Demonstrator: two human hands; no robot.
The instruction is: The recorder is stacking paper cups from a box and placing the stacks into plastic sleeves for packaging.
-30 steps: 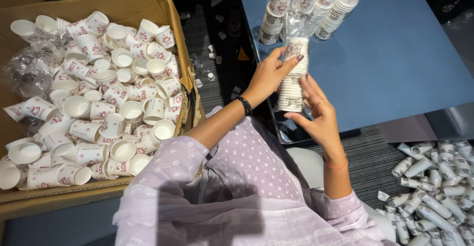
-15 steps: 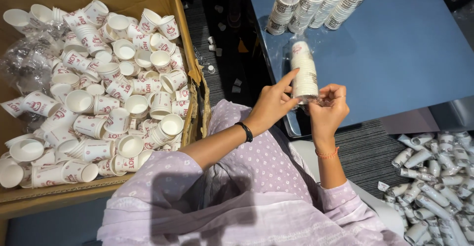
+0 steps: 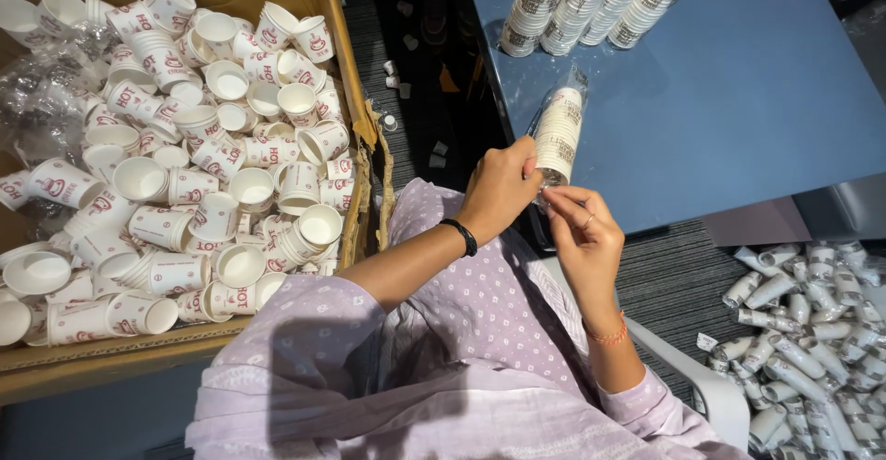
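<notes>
While left hand (image 3: 498, 188) and right hand (image 3: 577, 229) pinch its base, the wrapped cup stack (image 3: 558, 132) rises above them

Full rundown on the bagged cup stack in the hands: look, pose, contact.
The bagged cup stack is a short column of nested white paper cups with faint print, inside a clear, crinkly plastic sleeve. It stands roughly upright over the near edge of the blue table, the sleeve's free end sticking up past the cups. The left hand and right hand pinch its lower end; whether it rests on the table is unclear.
</notes>
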